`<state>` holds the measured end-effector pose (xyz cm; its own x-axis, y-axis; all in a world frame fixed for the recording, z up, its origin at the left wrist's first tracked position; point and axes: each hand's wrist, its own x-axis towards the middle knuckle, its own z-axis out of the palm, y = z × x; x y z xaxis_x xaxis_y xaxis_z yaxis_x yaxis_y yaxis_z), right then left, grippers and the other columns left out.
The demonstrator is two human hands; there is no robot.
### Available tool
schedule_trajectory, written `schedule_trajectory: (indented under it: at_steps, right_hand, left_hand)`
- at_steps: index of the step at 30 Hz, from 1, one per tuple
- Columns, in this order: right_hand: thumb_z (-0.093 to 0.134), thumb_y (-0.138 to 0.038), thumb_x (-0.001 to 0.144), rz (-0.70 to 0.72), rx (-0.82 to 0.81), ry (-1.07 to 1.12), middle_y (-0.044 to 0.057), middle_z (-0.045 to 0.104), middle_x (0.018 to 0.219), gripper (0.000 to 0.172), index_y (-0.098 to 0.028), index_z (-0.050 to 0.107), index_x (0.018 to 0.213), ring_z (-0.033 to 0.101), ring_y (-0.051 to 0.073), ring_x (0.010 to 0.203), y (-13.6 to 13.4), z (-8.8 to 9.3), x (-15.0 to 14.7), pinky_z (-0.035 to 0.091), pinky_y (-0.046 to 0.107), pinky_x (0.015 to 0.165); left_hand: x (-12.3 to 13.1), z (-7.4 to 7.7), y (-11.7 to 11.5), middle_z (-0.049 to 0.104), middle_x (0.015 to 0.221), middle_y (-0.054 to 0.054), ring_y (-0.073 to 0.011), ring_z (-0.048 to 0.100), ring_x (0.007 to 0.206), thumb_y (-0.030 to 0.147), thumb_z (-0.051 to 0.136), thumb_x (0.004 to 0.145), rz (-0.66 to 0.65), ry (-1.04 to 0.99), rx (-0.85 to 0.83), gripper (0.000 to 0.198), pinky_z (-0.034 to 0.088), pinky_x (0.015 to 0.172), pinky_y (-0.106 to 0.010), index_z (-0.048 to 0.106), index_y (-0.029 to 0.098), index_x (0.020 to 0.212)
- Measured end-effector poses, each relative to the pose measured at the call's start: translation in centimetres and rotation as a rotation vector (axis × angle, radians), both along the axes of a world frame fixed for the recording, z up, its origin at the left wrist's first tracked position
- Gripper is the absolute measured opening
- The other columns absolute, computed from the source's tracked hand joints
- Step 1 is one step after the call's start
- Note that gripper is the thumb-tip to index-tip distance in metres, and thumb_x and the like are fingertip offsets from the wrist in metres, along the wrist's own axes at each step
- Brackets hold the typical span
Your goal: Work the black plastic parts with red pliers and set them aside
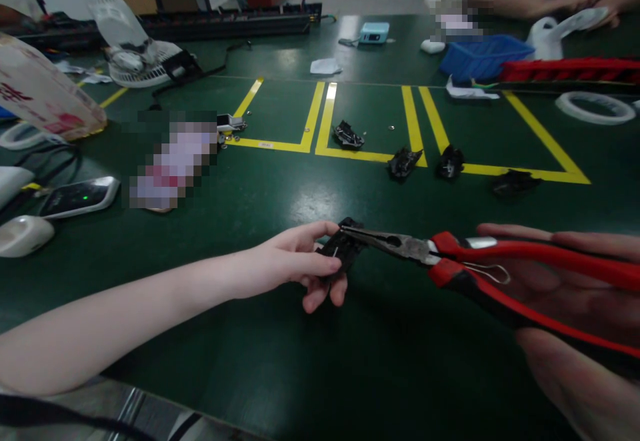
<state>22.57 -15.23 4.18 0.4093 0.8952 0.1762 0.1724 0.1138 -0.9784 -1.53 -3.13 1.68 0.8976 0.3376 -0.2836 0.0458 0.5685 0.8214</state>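
Observation:
My left hand (305,261) pinches a small black plastic part (345,244) between thumb and fingers, held over the green table. Red-handled needle-nose pliers (460,247) lie in my right hand (575,294), its fingers round the two spread handles. The tips of the pliers meet the upper edge of the black part; whether they grip anything there is too small to tell. Farther back, several similar black pieces (349,135) lie scattered along the yellow tape lines.
Left of my hands lie a blurred-out phone (175,164), a black-and-white device (80,197) and a small white fan (133,47). Toward the back right stand a blue basket (485,54), a red strip (570,71) and a tape roll (595,107). Another person's arms (540,1) rest across the table.

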Motion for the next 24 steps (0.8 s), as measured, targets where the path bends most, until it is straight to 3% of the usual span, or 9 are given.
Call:
schedule_trajectory:
  at_steps: [3, 8, 13, 15, 19, 24]
  right_hand:
    - [0.083, -0.028, 0.065, -0.015, 0.011, -0.045, 0.003, 0.068, 0.12, 0.049, -0.036, 0.058, 0.106, 0.067, 0.029, 0.109, 0.0, 0.3, -0.8, 0.058, 0.048, 0.097]
    - [0.086, -0.029, 0.061, 0.005, 0.017, -0.043, 0.003, 0.069, 0.119, 0.053, -0.037, 0.057, 0.105, 0.067, 0.031, 0.11, -0.2, 0.2, -1.2, 0.058, 0.051, 0.095]
    - [0.084, -0.026, 0.062, 0.015, 0.04, -0.08, 0.004, 0.068, 0.12, 0.055, -0.038, 0.058, 0.108, 0.066, 0.033, 0.109, -0.7, 0.1, -0.8, 0.059, 0.054, 0.093]
    - [0.085, -0.021, 0.059, 0.073, 0.077, -0.097, 0.004, 0.068, 0.12, 0.059, -0.038, 0.058, 0.109, 0.067, 0.033, 0.108, -0.7, -0.3, -0.2, 0.061, 0.053, 0.091]
    - [0.085, -0.016, 0.056, 0.168, 0.15, -0.096, 0.004, 0.067, 0.118, 0.065, -0.039, 0.06, 0.111, 0.067, 0.032, 0.108, -0.5, -0.9, 0.6, 0.062, 0.05, 0.089]
    - [0.087, -0.03, 0.06, 0.134, 0.061, -0.061, 0.003, 0.063, 0.125, 0.069, -0.044, 0.057, 0.121, 0.064, 0.031, 0.112, -0.4, -0.3, -0.4, 0.055, 0.05, 0.1]
  left_hand:
    - [0.0, 0.0, 0.1, 0.068, 0.078, -0.001, -0.0113, 0.064, 0.053, 0.025, 0.064, 0.09, 0.015, -0.028, -0.026, 0.051, 0.045, 0.05, -0.02, 0.037, 0.02, 0.133]
    - [-0.1, 0.2, 0.1, 0.069, 0.088, -0.001, -0.0126, 0.067, 0.062, 0.018, 0.065, 0.087, -0.019, -0.056, 0.03, 0.089, 0.052, 0.061, -0.025, 0.007, 0.032, 0.154]
    - [-0.2, 0.7, -0.3, 0.062, 0.095, 0.0, -0.0151, 0.066, 0.086, 0.004, 0.076, 0.074, -0.036, 0.005, 0.175, 0.103, 0.054, 0.072, -0.026, 0.017, 0.036, 0.152]
    - [-0.2, 1.0, -0.5, 0.06, 0.093, 0.001, -0.0149, 0.064, 0.086, 0.002, 0.077, 0.072, -0.037, 0.042, 0.236, 0.105, 0.053, 0.072, -0.026, 0.017, 0.038, 0.151]
    - [-0.2, 1.1, -0.6, 0.058, 0.09, 0.002, -0.0132, 0.062, 0.079, 0.008, 0.078, 0.075, -0.01, 0.078, 0.317, 0.087, 0.052, 0.068, -0.025, 0.029, 0.033, 0.142]
    - [-0.3, 0.6, -0.1, 0.058, 0.119, -0.007, -0.0221, 0.062, 0.106, 0.016, 0.085, 0.069, -0.017, 0.073, 0.463, 0.076, 0.053, 0.085, -0.033, 0.041, 0.027, 0.129]
